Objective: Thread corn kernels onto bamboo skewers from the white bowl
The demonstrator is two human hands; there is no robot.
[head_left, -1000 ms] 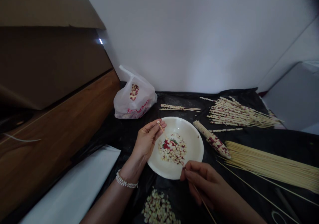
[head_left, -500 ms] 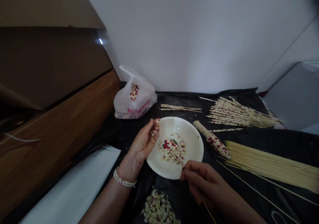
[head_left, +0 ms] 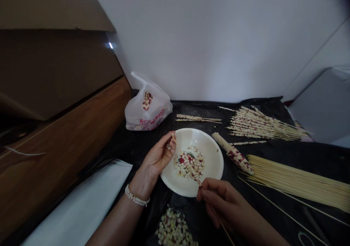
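Note:
A white bowl [head_left: 214, 165] holds loose corn kernels [head_left: 195, 165] in pale and dark red. At its left rim, my left hand [head_left: 161, 151] pinches a pale kernel [head_left: 172, 134] between thumb and forefinger, with more kernels partly hidden in the curled fingers. My right hand [head_left: 221, 198] grips a thin bamboo skewer [head_left: 226, 234] over the bowl's near rim. Several kernels are threaded on the skewer just ahead of the right fingers. Its far tip reaches up to the kernel in the left fingertips.
Finished-looking kernel skewers [head_left: 254, 123] lie at the back right, a few more [head_left: 191, 118] behind the bowl. A half-stripped corn cob [head_left: 232, 153] and bare skewers [head_left: 298, 180] are on the right. A plastic bag [head_left: 149, 109] stands back left; a kernel pile [head_left: 175, 227] lies in front.
The skewer's tip has come up against the kernel in my left fingertips. My right hand has shifted very slightly to the left; the other things are unmoved.

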